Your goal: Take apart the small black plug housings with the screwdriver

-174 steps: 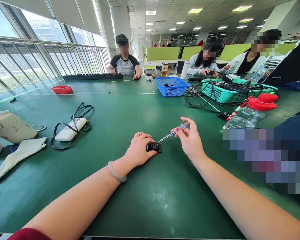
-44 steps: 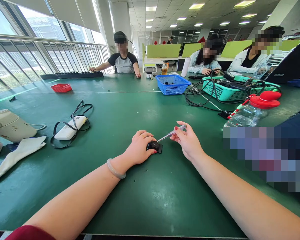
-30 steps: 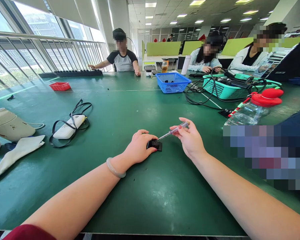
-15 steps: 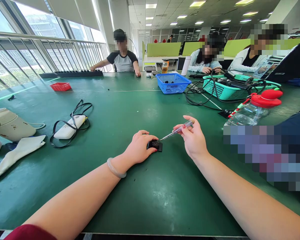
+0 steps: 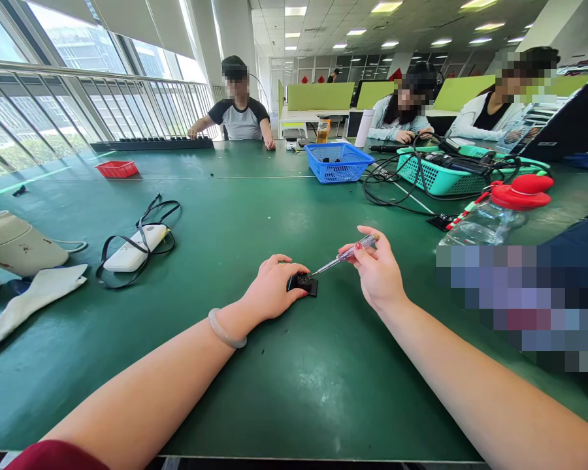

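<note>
On the green table, a small black part (image 5: 304,283) with a flat plate at its right side lies in the grasp of my left hand (image 5: 273,287). Thumb and fingers close around it from the left, hiding some of it. My right hand (image 5: 379,271) grips a screwdriver (image 5: 340,259) by its clear handle, its fingers closed. The shaft slants down to the left, and the tip meets or nearly meets the top of the black part; exact contact is too small to tell.
A white power bank-like device (image 5: 136,249) with a black strap lies left. Behind are a red tray (image 5: 117,170), a blue basket (image 5: 340,171) and a teal basket (image 5: 424,179) with cables. A red-lidded bottle (image 5: 500,209) stands right. Several people sit across the table.
Both hands, the screwdriver and the black part hold nearly the same position. Across the table, a person's hand and the long dark strip beside it have shifted slightly right.
</note>
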The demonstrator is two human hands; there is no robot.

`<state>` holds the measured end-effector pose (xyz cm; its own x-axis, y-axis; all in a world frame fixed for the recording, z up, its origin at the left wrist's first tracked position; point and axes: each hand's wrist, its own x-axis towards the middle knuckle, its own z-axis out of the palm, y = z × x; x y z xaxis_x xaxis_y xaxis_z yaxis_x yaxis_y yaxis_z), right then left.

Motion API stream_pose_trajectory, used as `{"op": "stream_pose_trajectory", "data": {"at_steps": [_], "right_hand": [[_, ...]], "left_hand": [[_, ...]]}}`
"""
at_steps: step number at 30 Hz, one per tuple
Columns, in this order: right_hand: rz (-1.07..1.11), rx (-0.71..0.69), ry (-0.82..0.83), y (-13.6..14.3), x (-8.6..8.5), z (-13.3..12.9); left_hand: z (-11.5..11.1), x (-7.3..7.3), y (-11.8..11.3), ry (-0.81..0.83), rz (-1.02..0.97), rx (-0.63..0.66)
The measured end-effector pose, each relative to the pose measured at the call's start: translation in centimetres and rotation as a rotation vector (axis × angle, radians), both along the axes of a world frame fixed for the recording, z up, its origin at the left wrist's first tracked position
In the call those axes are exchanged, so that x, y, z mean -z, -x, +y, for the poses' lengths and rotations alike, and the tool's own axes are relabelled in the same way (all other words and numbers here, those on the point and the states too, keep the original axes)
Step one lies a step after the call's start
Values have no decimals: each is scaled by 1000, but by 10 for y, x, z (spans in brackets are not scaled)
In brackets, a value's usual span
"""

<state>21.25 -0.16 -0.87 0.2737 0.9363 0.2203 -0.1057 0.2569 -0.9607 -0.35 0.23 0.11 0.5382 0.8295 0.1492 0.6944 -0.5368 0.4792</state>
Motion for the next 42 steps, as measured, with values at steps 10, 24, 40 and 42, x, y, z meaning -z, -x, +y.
{"op": "stream_pose_trajectory", "data": {"at_steps": [10,24,40,42], "right_hand": [[14,-80,101,4,5,4],[227,-90,197,3,2,4],[-3,-56,16,1,1,2],[7,-58,24,2,0,3]], "left_hand": [[0,0,1,-9,-5,-4],[0,1,0,-13,2,-13],[1,1,0,-9,-10,-4],[1,0,0,-12,-11,-2]]}}
